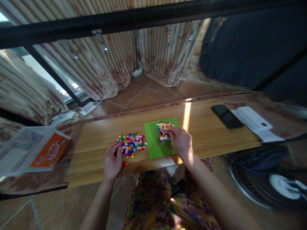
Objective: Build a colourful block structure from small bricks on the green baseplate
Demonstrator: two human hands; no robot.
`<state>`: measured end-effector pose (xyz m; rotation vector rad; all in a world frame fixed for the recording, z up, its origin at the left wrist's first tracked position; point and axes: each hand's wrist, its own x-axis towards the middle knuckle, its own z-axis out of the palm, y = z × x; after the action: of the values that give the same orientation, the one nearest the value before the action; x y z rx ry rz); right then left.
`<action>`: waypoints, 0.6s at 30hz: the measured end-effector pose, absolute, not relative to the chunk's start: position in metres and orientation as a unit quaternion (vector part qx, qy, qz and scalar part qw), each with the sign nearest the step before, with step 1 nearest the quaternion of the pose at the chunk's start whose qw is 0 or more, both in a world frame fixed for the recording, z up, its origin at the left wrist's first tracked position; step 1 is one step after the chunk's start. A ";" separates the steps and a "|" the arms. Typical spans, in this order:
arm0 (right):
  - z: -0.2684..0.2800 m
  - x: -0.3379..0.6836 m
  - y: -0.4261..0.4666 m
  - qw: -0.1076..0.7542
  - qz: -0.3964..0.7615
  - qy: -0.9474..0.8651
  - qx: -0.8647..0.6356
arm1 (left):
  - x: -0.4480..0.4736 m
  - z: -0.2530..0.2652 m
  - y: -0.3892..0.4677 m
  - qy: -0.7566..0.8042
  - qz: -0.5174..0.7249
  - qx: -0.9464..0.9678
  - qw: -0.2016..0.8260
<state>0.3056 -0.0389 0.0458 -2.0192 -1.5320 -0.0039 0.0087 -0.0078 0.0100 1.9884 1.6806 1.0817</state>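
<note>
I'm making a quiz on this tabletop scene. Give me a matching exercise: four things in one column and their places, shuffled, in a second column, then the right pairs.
Things:
1. loose brick pile
2. multicoloured block
3. black phone
4. plastic box

Places:
A. on the green baseplate, at the right hand
B. far right of the wooden board, beside white paper
C. off the board's left end
D. left of the baseplate, at the left hand

Pairs: 1-D, 2-A, 3-B, 4-C
</note>
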 end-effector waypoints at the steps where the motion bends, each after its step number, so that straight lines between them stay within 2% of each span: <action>1: 0.045 0.306 -0.039 0.307 -0.004 -0.577 -0.757 | 0.009 0.010 -0.008 0.589 0.379 0.696 0.161; 9: 0.043 0.314 -0.045 0.384 -0.010 -0.572 -0.725 | 0.008 0.010 -0.007 0.588 0.374 0.700 0.159; 18: 0.040 0.309 -0.048 0.361 -0.006 -0.592 -0.721 | 0.009 0.009 -0.008 0.585 0.379 0.698 0.162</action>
<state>0.3093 -0.0482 0.0396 -1.8569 -1.5247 -0.0144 0.0088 -0.0078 0.0094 1.9923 1.6693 1.0819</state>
